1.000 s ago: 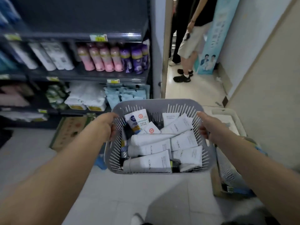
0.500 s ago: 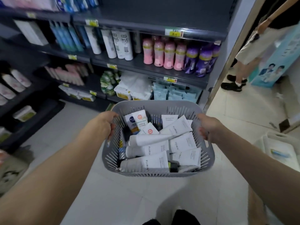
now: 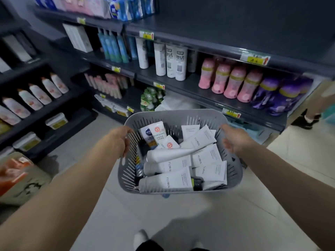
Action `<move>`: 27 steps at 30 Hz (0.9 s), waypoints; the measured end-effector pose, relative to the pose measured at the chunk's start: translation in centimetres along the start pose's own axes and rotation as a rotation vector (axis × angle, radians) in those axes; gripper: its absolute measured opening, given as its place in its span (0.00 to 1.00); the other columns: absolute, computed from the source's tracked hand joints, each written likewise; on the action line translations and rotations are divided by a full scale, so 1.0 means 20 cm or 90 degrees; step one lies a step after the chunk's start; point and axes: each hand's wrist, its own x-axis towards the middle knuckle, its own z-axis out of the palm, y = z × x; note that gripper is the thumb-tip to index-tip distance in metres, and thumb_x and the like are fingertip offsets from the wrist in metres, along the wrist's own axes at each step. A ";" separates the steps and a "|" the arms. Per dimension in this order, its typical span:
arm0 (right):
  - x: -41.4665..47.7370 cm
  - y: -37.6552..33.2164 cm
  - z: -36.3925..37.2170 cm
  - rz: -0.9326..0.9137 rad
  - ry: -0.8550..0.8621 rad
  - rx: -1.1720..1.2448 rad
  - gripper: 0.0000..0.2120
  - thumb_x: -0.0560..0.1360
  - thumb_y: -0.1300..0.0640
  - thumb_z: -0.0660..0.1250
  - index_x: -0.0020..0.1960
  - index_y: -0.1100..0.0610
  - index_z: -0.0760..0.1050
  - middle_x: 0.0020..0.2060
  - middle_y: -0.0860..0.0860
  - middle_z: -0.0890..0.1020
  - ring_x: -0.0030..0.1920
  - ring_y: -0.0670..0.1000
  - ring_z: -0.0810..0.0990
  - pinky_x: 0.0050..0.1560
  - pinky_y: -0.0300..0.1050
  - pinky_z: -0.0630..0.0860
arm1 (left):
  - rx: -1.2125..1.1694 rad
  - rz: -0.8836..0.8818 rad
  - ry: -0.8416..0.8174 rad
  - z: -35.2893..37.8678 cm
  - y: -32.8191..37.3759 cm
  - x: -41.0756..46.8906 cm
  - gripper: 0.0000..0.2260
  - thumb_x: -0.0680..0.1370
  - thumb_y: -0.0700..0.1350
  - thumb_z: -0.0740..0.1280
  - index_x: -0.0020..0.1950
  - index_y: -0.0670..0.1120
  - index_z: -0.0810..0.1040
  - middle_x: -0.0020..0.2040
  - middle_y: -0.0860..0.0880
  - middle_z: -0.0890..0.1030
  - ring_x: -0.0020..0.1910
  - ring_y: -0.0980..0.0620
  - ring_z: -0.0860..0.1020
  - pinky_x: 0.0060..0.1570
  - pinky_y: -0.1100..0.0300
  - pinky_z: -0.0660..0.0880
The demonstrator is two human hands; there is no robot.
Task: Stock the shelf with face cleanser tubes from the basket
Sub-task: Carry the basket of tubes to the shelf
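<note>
Grey basket (image 3: 181,116), full of tubes (image 3: 168,181) and held at both sides by the left hand (image 3: 119,140) and right hand (image 3: 235,140), now faces the shelf (image 3: 199,86) at 12 o'clock, so stocking can start.

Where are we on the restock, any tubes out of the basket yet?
None looks shelved yet. The grey basket is full: white FLORAL tubes, two red-seal tubes and a Nivea tube lie piled inside. In hand: the left hand and right hand each grip a side rim, carrying it before the shelf. Left: every tube.
</note>
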 end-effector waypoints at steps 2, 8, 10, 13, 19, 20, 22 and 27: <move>0.03 -0.06 0.10 0.003 0.018 0.000 0.19 0.76 0.46 0.61 0.55 0.61 0.74 0.33 0.54 0.73 0.29 0.50 0.67 0.31 0.40 0.63 | 0.009 0.013 -0.012 -0.06 0.10 0.08 0.15 0.77 0.47 0.63 0.32 0.44 0.65 0.28 0.48 0.64 0.25 0.51 0.61 0.28 0.60 0.61; 0.09 -0.20 0.39 0.055 0.070 0.050 0.14 0.74 0.48 0.62 0.38 0.58 0.68 0.28 0.53 0.69 0.27 0.50 0.64 0.29 0.40 0.62 | 0.094 0.072 -0.059 -0.20 0.39 0.32 0.17 0.78 0.46 0.61 0.31 0.42 0.66 0.13 0.48 0.61 0.08 0.51 0.58 0.22 0.64 0.62; 0.11 -0.21 0.46 0.057 0.081 0.079 0.16 0.75 0.46 0.63 0.38 0.57 0.68 0.27 0.53 0.68 0.26 0.50 0.63 0.27 0.39 0.61 | 0.108 0.080 -0.074 -0.22 0.47 0.40 0.16 0.78 0.45 0.61 0.32 0.43 0.67 0.14 0.48 0.61 0.09 0.51 0.58 0.20 0.68 0.60; 0.14 -0.23 0.53 0.080 0.096 0.097 0.16 0.77 0.47 0.62 0.38 0.58 0.67 0.26 0.53 0.67 0.25 0.50 0.62 0.27 0.38 0.60 | 0.118 0.078 -0.086 -0.23 0.60 0.51 0.16 0.78 0.45 0.62 0.31 0.45 0.66 0.17 0.49 0.62 0.11 0.51 0.59 0.21 0.69 0.61; 0.34 -0.34 0.64 0.096 0.103 0.106 0.16 0.77 0.49 0.62 0.37 0.58 0.69 0.26 0.53 0.67 0.25 0.50 0.62 0.28 0.40 0.59 | 0.101 0.045 -0.093 -0.17 0.78 0.73 0.17 0.76 0.46 0.64 0.29 0.46 0.65 0.19 0.49 0.64 0.24 0.52 0.60 0.28 0.62 0.59; 0.38 -0.36 0.66 0.096 0.107 0.104 0.16 0.77 0.49 0.62 0.36 0.58 0.68 0.26 0.54 0.68 0.25 0.50 0.63 0.28 0.40 0.60 | 0.092 0.040 -0.089 -0.16 0.80 0.77 0.17 0.76 0.46 0.65 0.28 0.47 0.65 0.20 0.49 0.65 0.23 0.52 0.60 0.28 0.62 0.59; 0.44 -0.37 0.70 0.102 0.116 0.096 0.17 0.77 0.48 0.63 0.36 0.58 0.68 0.28 0.54 0.70 0.26 0.50 0.65 0.29 0.41 0.62 | 0.097 0.040 -0.090 -0.15 0.82 0.87 0.18 0.76 0.46 0.65 0.28 0.47 0.65 0.21 0.50 0.64 0.20 0.52 0.61 0.26 0.63 0.60; 0.56 -0.41 0.80 0.118 0.136 0.108 0.16 0.76 0.48 0.63 0.38 0.59 0.68 0.29 0.54 0.70 0.27 0.50 0.66 0.29 0.40 0.62 | 0.116 0.032 -0.117 -0.10 0.94 1.08 0.17 0.75 0.46 0.64 0.28 0.48 0.65 0.24 0.51 0.65 0.22 0.53 0.60 0.25 0.65 0.59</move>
